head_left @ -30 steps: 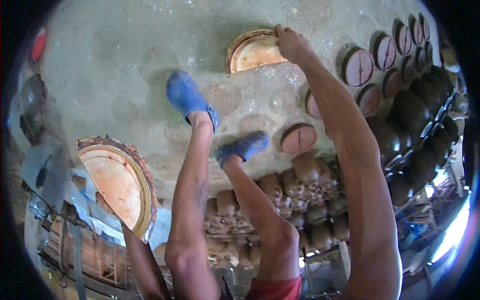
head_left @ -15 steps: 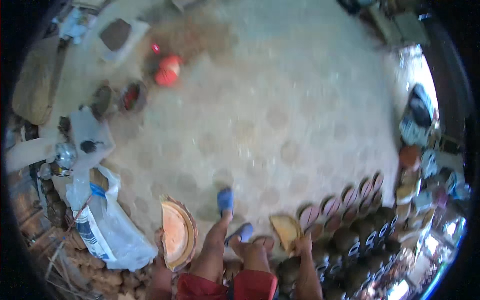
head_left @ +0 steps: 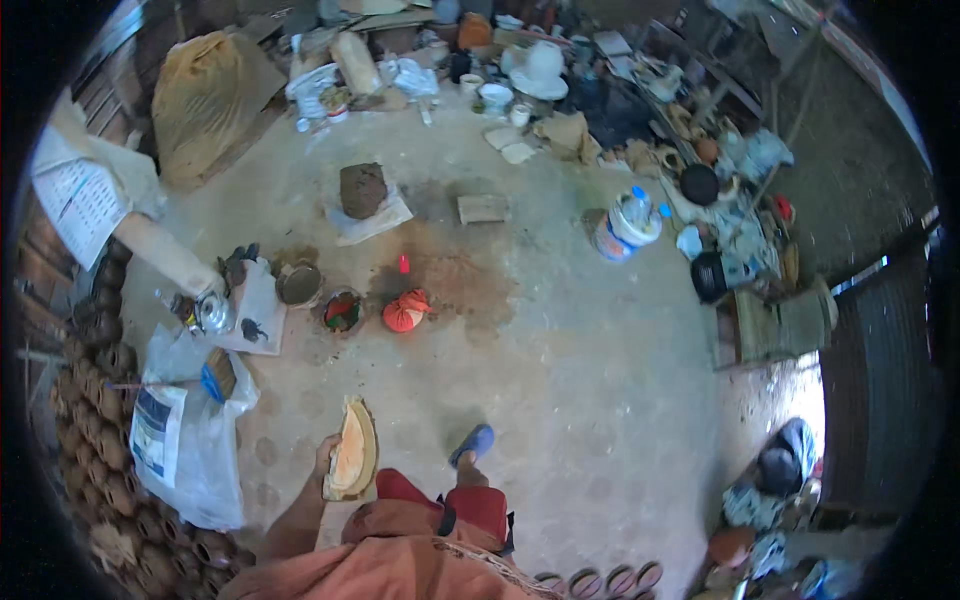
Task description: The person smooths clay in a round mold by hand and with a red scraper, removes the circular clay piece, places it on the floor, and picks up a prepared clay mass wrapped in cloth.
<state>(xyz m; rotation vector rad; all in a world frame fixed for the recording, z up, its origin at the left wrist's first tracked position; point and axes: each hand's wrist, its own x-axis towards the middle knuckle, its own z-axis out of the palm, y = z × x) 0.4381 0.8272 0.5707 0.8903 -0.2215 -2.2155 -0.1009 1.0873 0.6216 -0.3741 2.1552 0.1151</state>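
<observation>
My left hand [head_left: 326,456] is closed on the straight edge of a half-round wooden board [head_left: 356,450], pale orange on its face with a yellowish curved rim. The board is held upright beside my left thigh, above the concrete floor [head_left: 560,400]. A red-orange cloth bundle [head_left: 406,311] lies on the floor ahead, beside a bowl [head_left: 342,312] with red and green things in it. My right hand is out of the picture.
A plastic bag [head_left: 200,450] and stacked brown clay pots [head_left: 105,450] stand at the left. Round clay pieces [head_left: 620,580] line the lower edge. Farther off are a dark clay lump [head_left: 362,190], a block [head_left: 483,208], a white bucket [head_left: 628,228] and a wooden stool [head_left: 770,325] at the right.
The view has swung up and to the right, showing the far wall. My right hand and the yellowish half-round piece at it have left the picture. The left hand still holds its board.
</observation>
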